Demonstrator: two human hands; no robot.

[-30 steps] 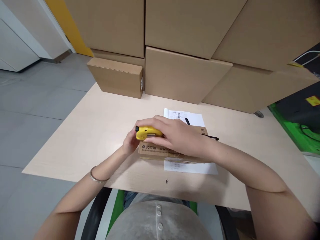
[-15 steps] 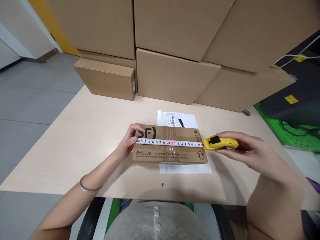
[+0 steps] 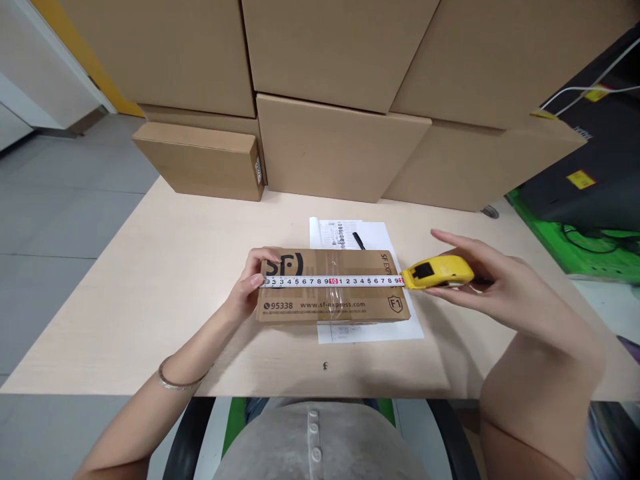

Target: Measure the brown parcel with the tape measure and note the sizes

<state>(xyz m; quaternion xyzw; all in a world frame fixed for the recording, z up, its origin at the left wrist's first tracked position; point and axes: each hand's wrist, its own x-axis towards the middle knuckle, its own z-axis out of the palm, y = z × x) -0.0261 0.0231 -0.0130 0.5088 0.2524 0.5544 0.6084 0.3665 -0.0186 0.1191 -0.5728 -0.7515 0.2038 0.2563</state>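
A brown cardboard box (image 3: 350, 263) with black SF print and clear tape across its middle lies on the table. The white blade of a yellow tape measure (image 3: 443, 270) is stretched lengthwise over its top. My left hand (image 3: 250, 283) grips the box's left end, its thumb pressing the blade's tip at that edge. At the right end, my right hand (image 3: 493, 283) holds the yellow case, thumb below it and index finger lifted off its top. The case sits against the box's right edge. Numbers past the red 10 show on the blade.
Printed papers (image 3: 373, 333) lie partly under the box, with a black pen (image 3: 359, 240) on them. A smaller carton (image 3: 200, 160) and stacked large cartons (image 3: 330, 147) line the table's back. A dark machine (image 3: 555, 180) with cables stands at the right.
My right index finger has lifted from the tape case. Slightly more blade shows at the case's mouth. The whole view has shifted a little.
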